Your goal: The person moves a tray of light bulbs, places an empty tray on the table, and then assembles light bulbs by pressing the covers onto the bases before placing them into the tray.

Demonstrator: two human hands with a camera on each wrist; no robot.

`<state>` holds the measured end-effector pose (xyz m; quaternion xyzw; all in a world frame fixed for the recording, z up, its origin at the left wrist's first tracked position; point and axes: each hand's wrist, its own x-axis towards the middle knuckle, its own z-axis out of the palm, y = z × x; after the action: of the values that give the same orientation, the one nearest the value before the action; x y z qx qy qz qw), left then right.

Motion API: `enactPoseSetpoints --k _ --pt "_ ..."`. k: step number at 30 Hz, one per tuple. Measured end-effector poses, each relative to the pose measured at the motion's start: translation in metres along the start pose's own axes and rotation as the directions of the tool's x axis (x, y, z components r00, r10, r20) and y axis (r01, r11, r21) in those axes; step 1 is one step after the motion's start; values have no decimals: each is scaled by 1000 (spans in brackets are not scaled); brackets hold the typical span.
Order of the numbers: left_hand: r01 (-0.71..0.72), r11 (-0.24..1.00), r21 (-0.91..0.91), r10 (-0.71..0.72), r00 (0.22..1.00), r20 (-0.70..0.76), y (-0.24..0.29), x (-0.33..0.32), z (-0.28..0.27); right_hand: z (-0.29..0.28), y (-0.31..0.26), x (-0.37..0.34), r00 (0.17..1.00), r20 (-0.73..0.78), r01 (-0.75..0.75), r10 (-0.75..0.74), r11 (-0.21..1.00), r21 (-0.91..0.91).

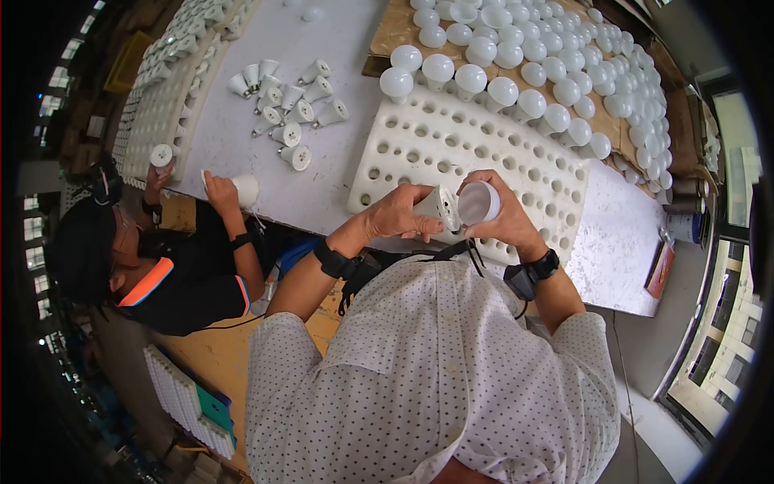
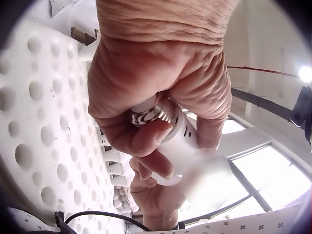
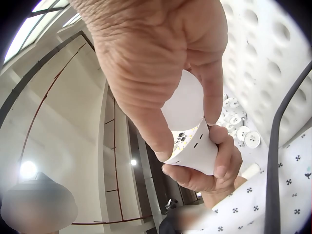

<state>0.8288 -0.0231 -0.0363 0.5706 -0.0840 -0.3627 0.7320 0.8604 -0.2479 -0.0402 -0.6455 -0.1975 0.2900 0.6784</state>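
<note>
The spotted shirt (image 1: pixel 403 363) lies nearest the head camera, with 2 bare hands working beyond it. The left hand (image 1: pixel 403 214) grips 1 white lamp base (image 1: pixel 440 206), fingers curled round its narrow end. The right hand (image 1: pixel 504 214) holds 1 white dome (image 1: pixel 479 202) between thumb and fingers, right beside the base's wide mouth; I cannot tell whether the 2 parts touch. Both parts are held up over the near edge of the foam board (image 1: pixel 468 153).

The left wrist view shows what the head view hides: the ridged metal cap (image 2: pixel 153 116) within the left hand's grip, and dark marks on the side of the base. The right wrist view alone looks into the mouth, where yellow dots and dark spots (image 3: pixel 181 138) show beneath the tilted dome.

The foam board, full of round holes, rests on the bench (image 1: pixel 613 242), with a row of domed bulbs (image 1: pixel 502 91) along its far edge. Beyond that, many more bulbs crowd a brown cardboard sheet (image 1: pixel 455 60). Left of the board, more than 10 loose lamp bases (image 1: pixel 292 111) lie in a scattered group. Further left, 1 other person (image 1: pixel 193 282) in a dark top holds a white piece in each hand, near a second board (image 1: pixel 157 113) carrying rows of white parts.
</note>
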Motion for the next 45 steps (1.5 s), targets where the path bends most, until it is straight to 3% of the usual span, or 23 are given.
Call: enactPoseSetpoints --k 10,12,13,15,18,25,29,31,35,37,40,45 --pt "33 998 62 -32 999 -31 7 -2 3 5 -3 1 1000 12 -16 16 999 -43" --pt "52 994 99 -48 998 -48 12 -2 5 7 -9 1 1000 31 4 3 976 -218" --pt "71 988 138 -63 996 -66 13 -2 5 9 -13 1 999 32 2 5 976 -217" --pt "48 982 181 -38 997 -62 6 1 2 12 -23 3 994 96 87 -44 849 -521" --pt "44 967 251 -32 998 -54 6 3 2 17 -36 4 989 143 119 -32 748 -653" --pt "80 957 280 -56 994 -93 5 3 4 26 -36 6 992 122 104 -30 741 -663" --pt "70 944 323 -28 991 -134 4 7 5 28 -28 8 976 130 217 -175 733 -645" --pt "157 935 317 -125 985 -119 10 9 5 28 -26 8 969 134 244 -208 724 -645" --pt "155 950 272 -143 988 -64 15 12 9 28 -20 5 948 135 305 -289 693 -653" --pt "77 945 319 -56 996 -76 5 15 9 27 -15 5 943 140 317 -301 693 -647" --pt "141 893 427 -113 989 -92 9 17 10 27 -7 6 908 150 396 -391 688 -608" --pt "134 950 283 -117 990 -76 3 20 11 28 -2 6 903 82 398 -422 751 -527"
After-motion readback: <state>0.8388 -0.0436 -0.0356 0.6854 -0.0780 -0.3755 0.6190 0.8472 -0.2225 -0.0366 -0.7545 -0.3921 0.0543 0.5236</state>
